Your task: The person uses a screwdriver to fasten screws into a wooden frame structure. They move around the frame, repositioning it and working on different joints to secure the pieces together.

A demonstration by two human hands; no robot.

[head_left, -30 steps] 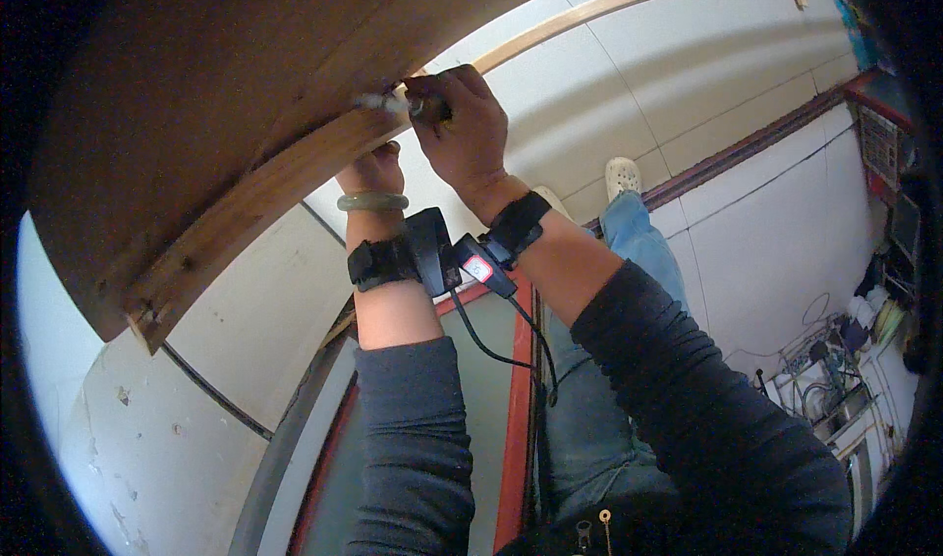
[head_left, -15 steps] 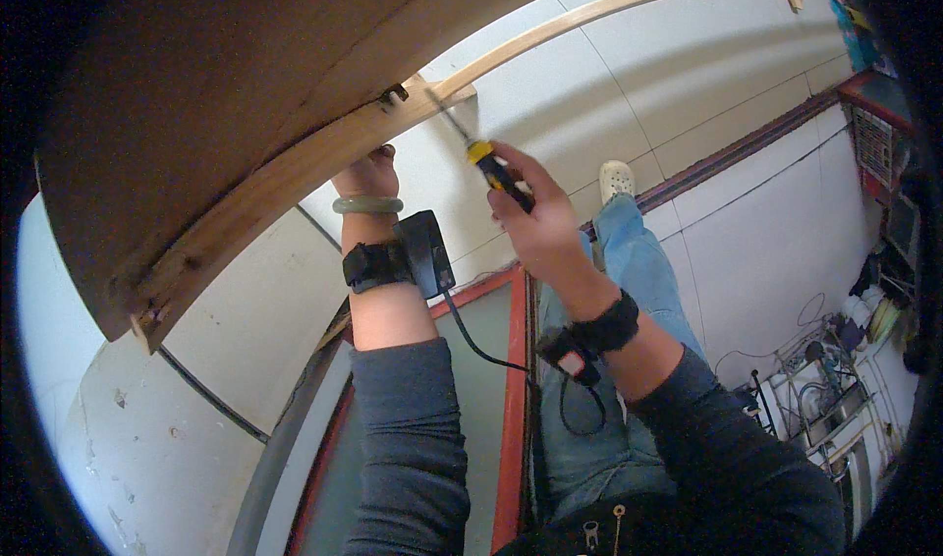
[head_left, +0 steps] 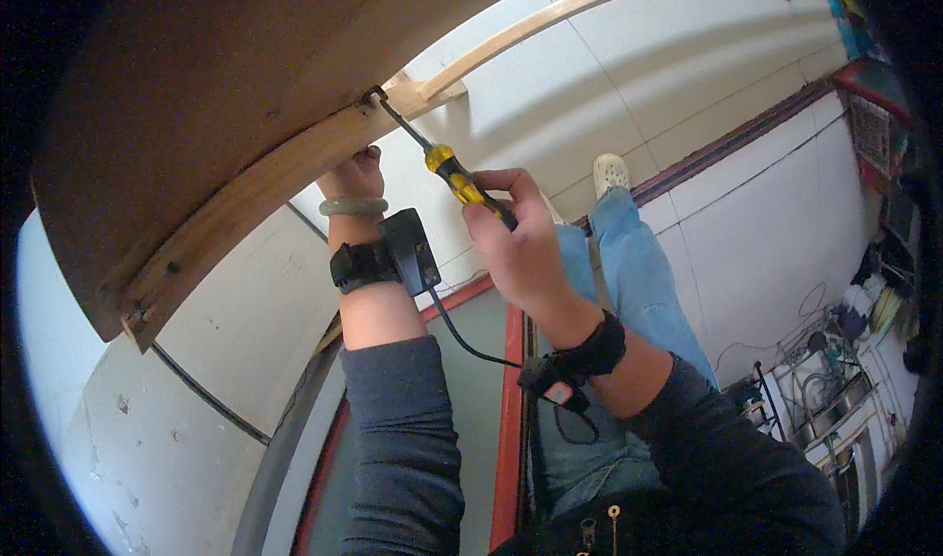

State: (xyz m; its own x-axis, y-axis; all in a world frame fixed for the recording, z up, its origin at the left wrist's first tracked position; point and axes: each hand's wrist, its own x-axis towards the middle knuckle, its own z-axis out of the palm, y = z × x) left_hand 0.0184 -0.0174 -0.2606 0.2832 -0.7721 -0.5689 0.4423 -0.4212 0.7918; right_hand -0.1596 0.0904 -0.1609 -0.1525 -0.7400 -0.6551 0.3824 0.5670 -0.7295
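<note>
A yellow-and-black screwdriver (head_left: 455,175) is in my right hand (head_left: 516,237), whose fingers are wrapped round its handle. Its shaft points up and left. The tip meets a small dark metal fitting (head_left: 375,94) at the seam between a large brown board (head_left: 216,84) and a pale wooden rail (head_left: 265,178). My left hand (head_left: 352,175) is closed against the lower side of that rail, with most of its fingers hidden behind the wood. A jade-coloured bangle (head_left: 354,206) circles the left wrist.
A long thin wooden strip (head_left: 550,21) runs from the rail to the upper right. Beneath my arms lies a red-framed glass panel (head_left: 513,399). Racks and cables (head_left: 825,389) stand at the lower right. Black straps with small boxes and a cable sit on both wrists.
My right hand has moved left and slightly down, bringing the screwdriver's tip from the strip's end onto the metal fitting. The left hand stays at the rail while the view shifts slightly.
</note>
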